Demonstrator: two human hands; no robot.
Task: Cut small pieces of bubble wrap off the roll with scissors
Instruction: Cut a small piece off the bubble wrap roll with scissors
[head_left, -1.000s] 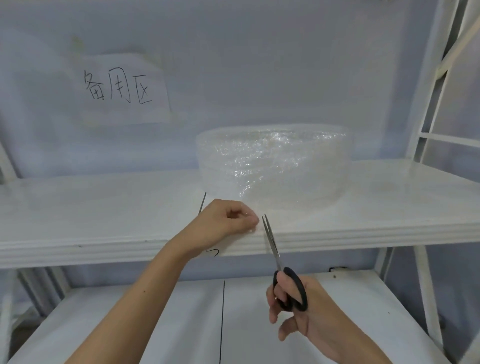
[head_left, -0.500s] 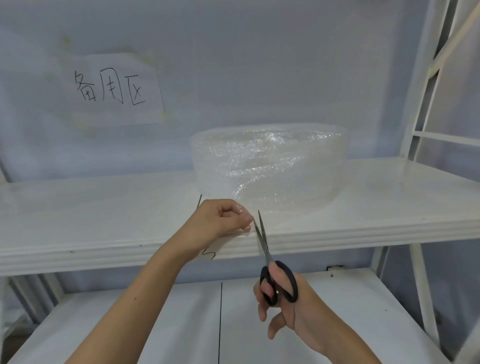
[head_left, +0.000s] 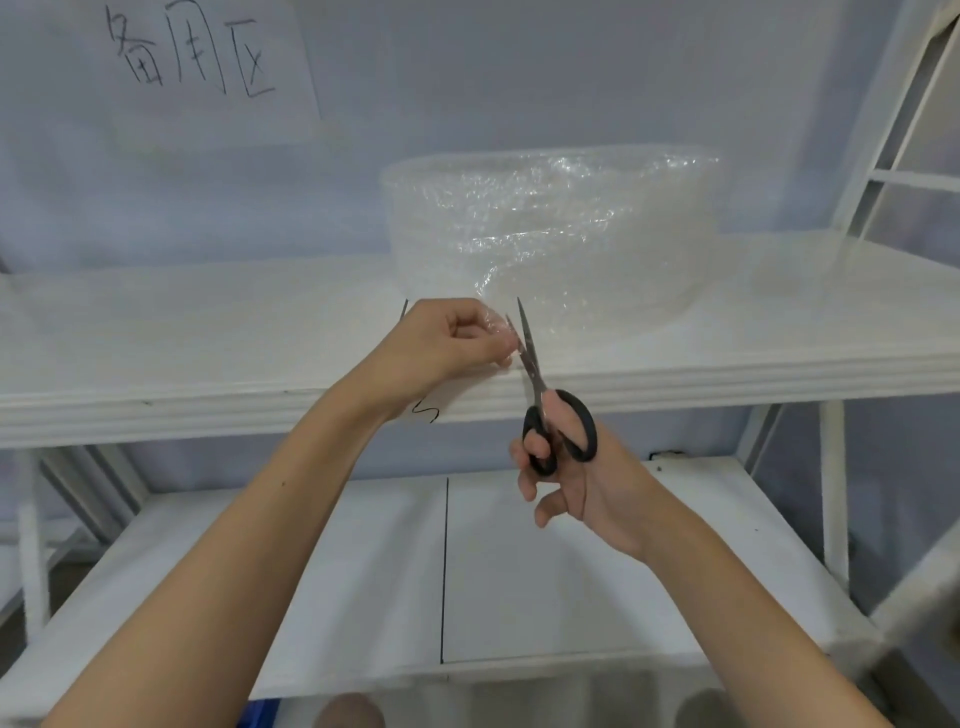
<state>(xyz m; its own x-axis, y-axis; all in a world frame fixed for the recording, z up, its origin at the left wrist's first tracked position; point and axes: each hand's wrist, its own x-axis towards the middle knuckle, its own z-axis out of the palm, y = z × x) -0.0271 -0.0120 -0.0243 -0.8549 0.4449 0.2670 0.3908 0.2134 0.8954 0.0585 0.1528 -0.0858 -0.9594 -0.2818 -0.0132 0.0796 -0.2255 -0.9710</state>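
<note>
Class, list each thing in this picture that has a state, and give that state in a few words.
Bubble wrap roll: on the upper shelf, loose end pulled forward.
Scissors: blades slightly apart at the wrap's edge.
Left hand: pinches the loose end.
Right hand: grips the scissors' handles.

Two bare arms reach up and forward, one hand pinching, one hand gripping.

The left hand (head_left: 452, 340) is up high with its fingers curled in and its thumb and fingertips pressed together in a pinch. The right hand (head_left: 576, 473) is lower and to the right, with its thumb and fingers hooked through two black loops and the other fingers bent under. Both forearms are bare and come up from the bottom corners.
</note>
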